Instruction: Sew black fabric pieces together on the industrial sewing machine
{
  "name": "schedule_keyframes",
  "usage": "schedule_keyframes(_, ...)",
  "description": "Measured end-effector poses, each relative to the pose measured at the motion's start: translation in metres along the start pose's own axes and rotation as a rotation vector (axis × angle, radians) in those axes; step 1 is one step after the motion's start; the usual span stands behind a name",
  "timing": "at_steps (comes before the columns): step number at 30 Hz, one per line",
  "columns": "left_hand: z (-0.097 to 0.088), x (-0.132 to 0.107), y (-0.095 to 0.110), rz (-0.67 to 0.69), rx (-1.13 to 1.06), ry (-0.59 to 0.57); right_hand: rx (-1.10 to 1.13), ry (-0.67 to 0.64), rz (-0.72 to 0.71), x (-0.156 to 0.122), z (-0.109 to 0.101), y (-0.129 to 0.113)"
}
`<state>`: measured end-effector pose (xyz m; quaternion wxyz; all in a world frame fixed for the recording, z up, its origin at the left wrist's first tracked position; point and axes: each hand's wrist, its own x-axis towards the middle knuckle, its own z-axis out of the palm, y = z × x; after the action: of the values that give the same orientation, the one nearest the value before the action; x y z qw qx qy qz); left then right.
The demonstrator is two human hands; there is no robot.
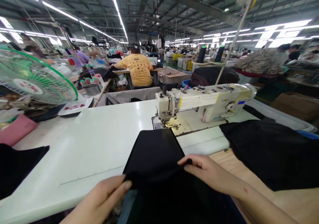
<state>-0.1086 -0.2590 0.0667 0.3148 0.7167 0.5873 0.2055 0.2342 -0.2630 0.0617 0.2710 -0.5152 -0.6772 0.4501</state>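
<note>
A black fabric piece (154, 147) lies on the front of the white table, its far edge close to the sewing machine's needle area, its near part draping over the table edge. At its left edge, my left hand (107, 194) pinches the cloth between thumb and fingers. My right hand (199, 167) grips the opposite edge, the cloth bunched slightly between thumb and fingers. Just beyond the fabric stands a cream sewing machine (199, 101), with a small light on under its head. Lower down, the fabric is dark and its folds cannot be made out.
More black cloth lies on the wooden surface at right (274, 154) and at the far left (17, 167). A green-rimmed fan (32, 81) stands left. Ahead, a person in a yellow shirt (138, 68) sits facing away. Two dark thread cones (201, 54) stand behind the machine.
</note>
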Motion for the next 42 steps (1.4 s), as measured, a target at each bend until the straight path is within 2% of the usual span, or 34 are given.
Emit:
schedule_keyframes(2, -0.003, 0.040, 0.011, 0.007, 0.081, -0.041, -0.113, 0.165, 0.004, 0.034, 0.002, 0.013)
schedule_keyframes(4, 0.001, 0.081, 0.015, 0.032, 0.227, 0.031, -0.245, 0.306, -0.008, 0.069, 0.003, 0.024)
schedule_keyframes(7, 0.011, 0.135, 0.009, 0.025, 0.394, 0.135, -0.320, 0.419, -0.025, 0.113, 0.007, 0.037)
schedule_keyframes(10, 0.021, 0.170, -0.002, 0.003, 0.387, 0.169, -0.342, 0.485, -0.011, 0.140, 0.014, 0.044)
schedule_keyframes(13, 0.026, 0.183, -0.008, 0.000, 0.314, 0.147, -0.326, 0.522, 0.013, 0.150, 0.020, 0.047)
schedule_keyframes(16, 0.027, 0.176, -0.008, 0.016, 0.192, 0.150, -0.248, 0.533, 0.008, 0.144, 0.018, 0.047)
schedule_keyframes(20, 0.021, 0.146, -0.003, 0.015, -0.035, 0.197, -0.073, 0.495, -0.047, 0.115, 0.006, 0.042)
schedule_keyframes(24, 0.016, 0.114, 0.011, 0.041, -0.741, 0.172, 0.381, 0.448, -0.091, 0.083, -0.004, 0.037)
schedule_keyframes(26, 0.016, 0.103, 0.020, 0.054, -0.959, 0.192, 0.503, 0.495, -0.042, 0.072, -0.005, 0.034)
schedule_keyframes(29, 0.016, 0.095, 0.033, 0.061, -1.032, 0.268, 0.512, 0.583, 0.027, 0.063, -0.003, 0.033)
schedule_keyframes(35, 0.017, 0.090, 0.045, 0.082, -1.012, 0.375, 0.587, 0.643, 0.052, 0.060, -0.004, 0.046)
schedule_keyframes(38, 0.018, 0.089, 0.048, 0.032, -1.023, 0.415, 0.665, 0.687, 0.092, 0.059, -0.006, 0.045)
schedule_keyframes(42, 0.018, 0.087, 0.053, -0.034, -1.049, 0.438, 0.835, 0.723, 0.105, 0.058, -0.008, 0.033)
